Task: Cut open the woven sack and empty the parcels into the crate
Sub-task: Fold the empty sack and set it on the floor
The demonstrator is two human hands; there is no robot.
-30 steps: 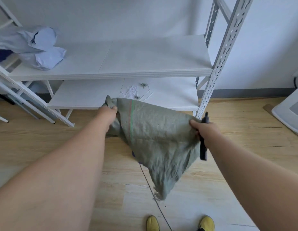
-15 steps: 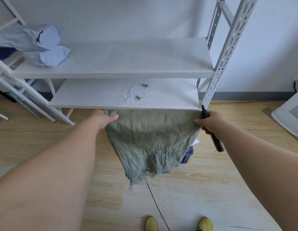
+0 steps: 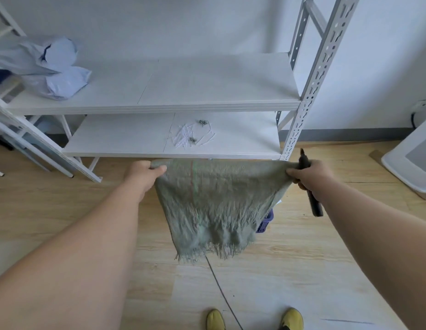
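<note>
We have a single view, from a camera worn on the head. It looks forward and steeply down, past both forearms to the yellow shoes (image 3: pixel 252 320) at the bottom edge. Straight ahead stands the white shelving (image 3: pixel 207 84) against the wall, near enough that its two boards fill the upper half. The wide lens bends the frame's uprights outward.

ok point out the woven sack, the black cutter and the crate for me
woven sack (image 3: pixel 214 198), head view, middle of the hanging green cloth
black cutter (image 3: pixel 314 204), head view, lower end of the handle below the right hand
crate (image 3: pixel 265 221), head view, blue corner showing past the sack's right edge
</note>
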